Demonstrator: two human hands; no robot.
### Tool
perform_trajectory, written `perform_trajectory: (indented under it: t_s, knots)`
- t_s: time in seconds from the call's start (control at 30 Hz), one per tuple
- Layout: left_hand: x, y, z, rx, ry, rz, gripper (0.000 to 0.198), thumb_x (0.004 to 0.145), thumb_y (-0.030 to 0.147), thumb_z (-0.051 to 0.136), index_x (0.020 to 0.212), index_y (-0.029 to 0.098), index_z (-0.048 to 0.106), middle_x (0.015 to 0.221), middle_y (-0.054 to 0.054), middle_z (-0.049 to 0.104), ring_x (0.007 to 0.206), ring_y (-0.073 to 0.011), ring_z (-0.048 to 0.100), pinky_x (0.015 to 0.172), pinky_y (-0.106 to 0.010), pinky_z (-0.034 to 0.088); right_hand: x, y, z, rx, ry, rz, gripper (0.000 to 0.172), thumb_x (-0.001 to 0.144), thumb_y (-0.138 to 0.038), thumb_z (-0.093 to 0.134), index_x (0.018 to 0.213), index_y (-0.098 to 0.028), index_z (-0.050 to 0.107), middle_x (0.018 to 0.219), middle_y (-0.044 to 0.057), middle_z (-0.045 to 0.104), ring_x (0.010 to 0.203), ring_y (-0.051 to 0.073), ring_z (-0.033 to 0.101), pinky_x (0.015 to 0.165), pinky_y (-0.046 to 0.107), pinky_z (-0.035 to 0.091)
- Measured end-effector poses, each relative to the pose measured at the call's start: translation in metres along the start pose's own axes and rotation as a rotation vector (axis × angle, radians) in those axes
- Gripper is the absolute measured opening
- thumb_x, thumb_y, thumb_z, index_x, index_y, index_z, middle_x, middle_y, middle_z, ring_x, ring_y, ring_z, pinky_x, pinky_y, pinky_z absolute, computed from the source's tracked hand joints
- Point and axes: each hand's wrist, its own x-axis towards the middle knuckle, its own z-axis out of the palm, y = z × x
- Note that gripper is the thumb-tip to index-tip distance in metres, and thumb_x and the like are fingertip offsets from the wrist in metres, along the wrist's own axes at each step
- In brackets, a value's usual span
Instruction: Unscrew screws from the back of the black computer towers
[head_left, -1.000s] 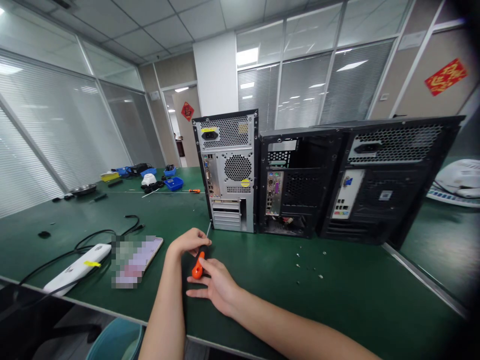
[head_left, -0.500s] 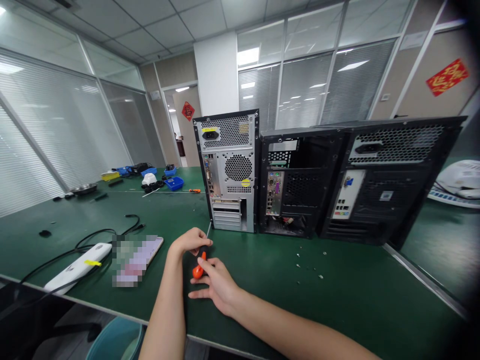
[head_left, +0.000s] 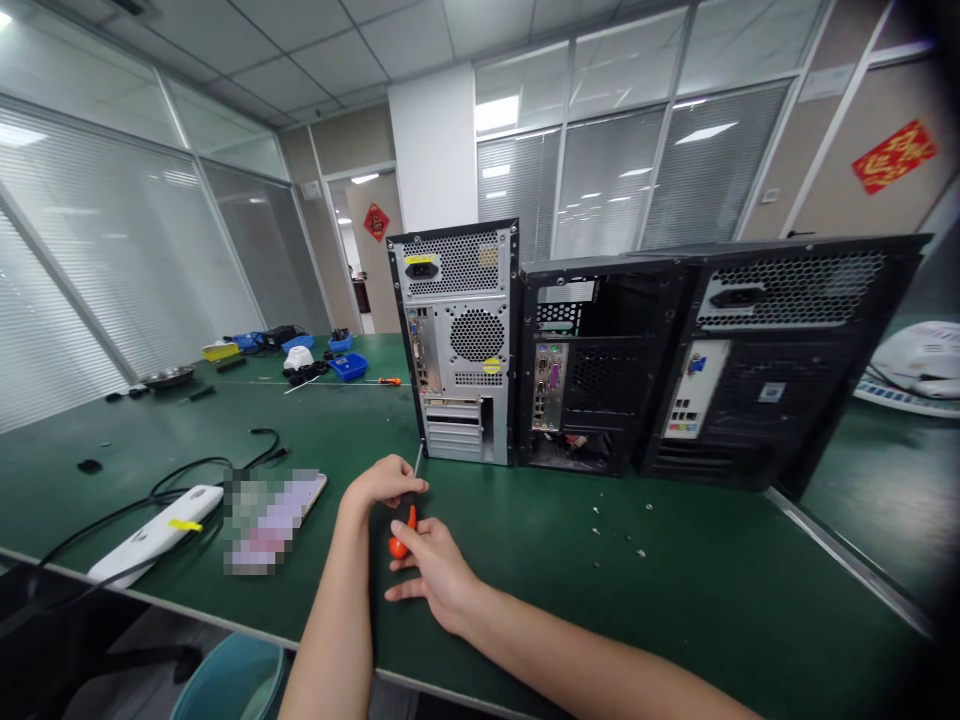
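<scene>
glossy plastic screwdriver handle [head_left: 399, 548], smooth metal shaft [head_left: 418, 460], perforated metal computer case [head_left: 467, 268], smooth, faintly shiny tabletop [head_left: 525, 570]

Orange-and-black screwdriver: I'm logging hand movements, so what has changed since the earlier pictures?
The screwdriver has turned, its handle end shifting a little rightward with the right hand. Nothing was grasped or released. The left hand still grips near the shaft, tip at the lower left corner of the silver metal computer tower.

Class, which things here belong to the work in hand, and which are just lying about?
Belong: screwdriver, held in left hand and right hand; silver-backed computer case, at the screwdriver's tip.

Lying about: phone; long white device; blue tray; far screwdriver.
</scene>
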Motion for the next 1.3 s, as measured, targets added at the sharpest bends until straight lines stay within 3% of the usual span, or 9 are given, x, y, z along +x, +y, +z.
perform_trajectory:
  t_s: [0.73,1.07,1.3]
  knots:
    - [-0.0013,0.0060,0.0027,0.135,0.042,-0.037,0.029,0.058,0.044,0.054,0.054,0.016,0.046,0.049,0.002,0.045,0.045,-0.0106,0.044,0.043,-0.022,0.037,0.0041,-0.0041,-0.0015,-0.006,-0.009,0.001,0.018,0.073,-0.021,0.067,0.070,-0.014,0.050,0.057,-0.002,0.054,0.049,0.008,0.050,0.038,0.020,0.048]
    - [-0.0012,0.0042,0.0030,0.087,0.003,-0.061,0.033,0.058,0.048,0.056,0.057,0.017,0.044,0.049,0.003,0.044,0.046,-0.0109,0.044,0.043,-0.023,0.039,0.0012,-0.0035,-0.0029,0.054,0.011,0.016,0.022,0.073,-0.019,0.066,0.078,-0.017,0.045,0.059,-0.002,0.059,0.049,0.011,0.056,0.041,0.024,0.051]
    - [0.0005,-0.0032,0.0016,-0.006,-0.019,-0.045,0.045,0.059,0.060,0.058,0.062,0.017,0.043,0.051,0.004,0.044,0.045,-0.0108,0.047,0.044,-0.024,0.042,0.0031,-0.0004,-0.0038,0.091,0.010,0.016,0.027,0.072,-0.021,0.067,0.079,-0.019,0.041,0.062,-0.002,0.060,0.051,0.012,0.058,0.043,0.025,0.051]
